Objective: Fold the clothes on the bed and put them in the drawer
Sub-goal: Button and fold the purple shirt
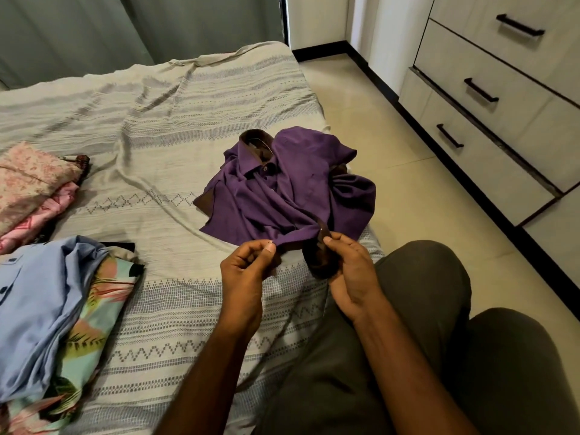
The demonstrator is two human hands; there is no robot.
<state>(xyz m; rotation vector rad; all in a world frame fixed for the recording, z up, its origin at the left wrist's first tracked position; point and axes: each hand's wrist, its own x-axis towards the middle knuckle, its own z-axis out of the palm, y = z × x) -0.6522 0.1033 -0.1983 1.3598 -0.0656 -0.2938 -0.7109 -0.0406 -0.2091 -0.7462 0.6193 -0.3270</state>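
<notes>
On the left of the bed (175,127) lie a pink floral cloth (29,180), a light blue shirt (37,302) and a tropical-print shirt (94,312). The purple shirt (282,189) lies crumpled near the bed's right edge, collar pointing away from the person, its long sleeve running toward them. The left hand (248,271) pinches this sleeve, the right hand (348,268) grips its brown cuff (317,259), and the drawers (489,98) stand at the right.

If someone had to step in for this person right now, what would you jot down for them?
Left hand pinches the purple shirt sleeve; right hand holds its brown cuff.
The shirt lies crumpled at the bed edge, not folded.
A blue shirt and floral shirt are heaped on the left, pink clothes beyond.
The drawers look closed.
Left: fold everything, put it away.
</notes>
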